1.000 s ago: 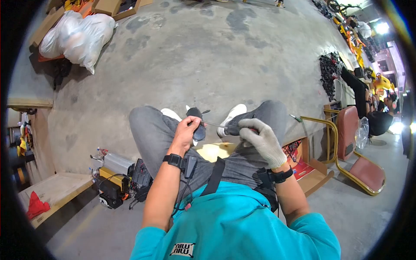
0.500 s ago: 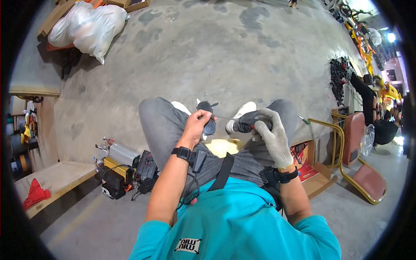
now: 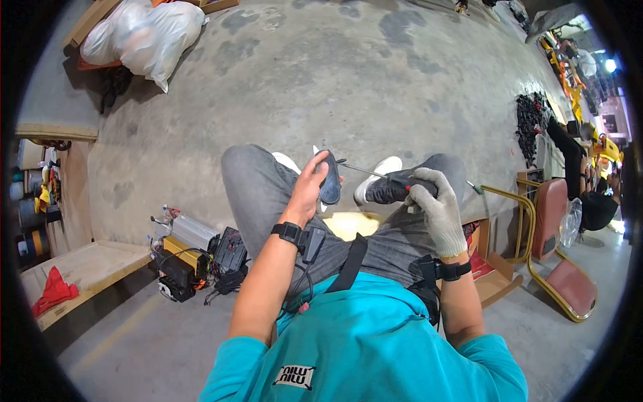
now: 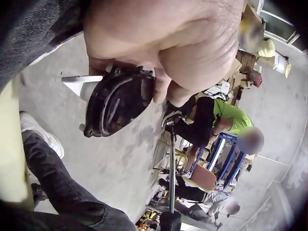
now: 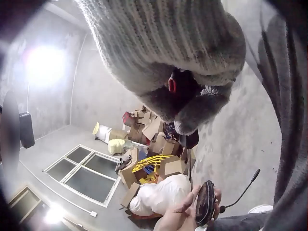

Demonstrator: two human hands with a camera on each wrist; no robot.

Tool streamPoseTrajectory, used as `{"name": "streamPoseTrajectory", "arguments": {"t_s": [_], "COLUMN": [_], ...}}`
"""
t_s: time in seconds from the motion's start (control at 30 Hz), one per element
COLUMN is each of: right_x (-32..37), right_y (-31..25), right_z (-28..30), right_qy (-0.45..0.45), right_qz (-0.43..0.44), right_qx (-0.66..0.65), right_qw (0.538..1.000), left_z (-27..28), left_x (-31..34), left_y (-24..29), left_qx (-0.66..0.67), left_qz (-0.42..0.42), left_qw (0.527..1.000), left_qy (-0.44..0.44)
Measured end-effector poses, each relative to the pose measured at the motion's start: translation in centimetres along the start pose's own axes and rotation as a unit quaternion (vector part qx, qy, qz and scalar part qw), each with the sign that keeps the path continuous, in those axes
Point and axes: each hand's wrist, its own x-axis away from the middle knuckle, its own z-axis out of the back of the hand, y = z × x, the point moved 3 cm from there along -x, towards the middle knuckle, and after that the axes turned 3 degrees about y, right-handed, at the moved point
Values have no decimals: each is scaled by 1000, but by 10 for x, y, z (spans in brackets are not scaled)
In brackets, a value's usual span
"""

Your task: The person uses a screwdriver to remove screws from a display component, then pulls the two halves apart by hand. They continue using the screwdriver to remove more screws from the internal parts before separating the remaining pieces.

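Note:
The bare left hand (image 3: 309,191) grips a black oval part (image 3: 330,179) with a white piece at its edge; in the left wrist view the part (image 4: 120,103) shows its hollow, ribbed side under the fingers. A short cable (image 5: 240,190) sticks out of it in the right wrist view. The gloved right hand (image 3: 439,218) has its fingers curled round the dark and red handle of a screwdriver. Its long thin shaft (image 3: 365,170) points left at the part; in the left wrist view the shaft (image 4: 172,168) stands apart from it. The tip's exact place is unclear.
Both hands are above the seated person's lap, between the knees. Electronics (image 3: 194,251) and a wooden board (image 3: 100,264) with red cloth lie at left. An open carton (image 3: 492,275) and a tipped chair (image 3: 552,214) are at right. White bags (image 3: 151,40) lie far left.
The left fingers, earlier pinched at the shaft's far end, now lie along the black part, which has turned. The shaft is clear of those fingertips. The head view has shifted slightly.

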Motion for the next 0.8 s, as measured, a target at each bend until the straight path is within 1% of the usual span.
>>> {"name": "streamPoseTrajectory", "arguments": {"t_s": [0.03, 0.1, 0.2, 0.23, 0.27, 0.33, 0.37, 0.43, 0.47, 0.53, 0.57, 0.63, 0.67, 0.73, 0.8], "right_x": [-1, -1, -1, -1, -2, -1, -1, 0, 1, 2, 3, 2, 2, 3, 3], "right_y": [-1, -2, -2, -2, -2, -2, -3, -5, -6, -10, -10, -9, -9, -9, -10], "right_z": [1, 1, 1, 2, 2, 2, 3, 1, 1, 0, 0, 1, 1, 2, 2], "right_qy": [0, -3, -2, -2, -1, 0, 1, 3, 5, 7, 10, 7, 3, 2, 1], "right_qz": [7, 14, 20, 21, 23, 18, 14, 8, 3, 1, -1, 2, 5, 7, 10], "right_qx": [7, 14, 11, 3, -5, -1, 2, -6, -14, -7, 0, -7, -14, -16, -17], "right_qw": [1000, 1000, 1000, 1000, 1000, 1000, 1000, 1000, 1000, 1000, 1000, 1000, 1000, 1000, 1000], "left_z": [-3, -7, -1, 0, 4, 10, 14, 12, 12, 9, 7, 4, 4, 4, 5], "left_x": [2, 7, 3, 3, 0, -9, -11, -9, -9, -6, -4, -2, -2, -4, -6], "left_y": [2, 7, 3, 2, 0, -5, -8, -6, -5, 0, 2, 3, 3, 4, 2], "left_qx": [0, -12, -6, 12, 12, 47, 47, 70, 70, 160, 160, 205, 204, 227, 231], "left_qz": [0, -37, -44, -38, -38, -9, -9, -15, -15, 21, 21, 47, 47, 35, 36], "left_qw": [1000, 999, 998, 997, 997, 999, 999, 997, 997, 987, 987, 975, 975, 965, 963], "left_qy": [1, 22, 38, 64, 65, 13, 13, -22, -22, -27, -26, -75, -75, -129, -136]}}
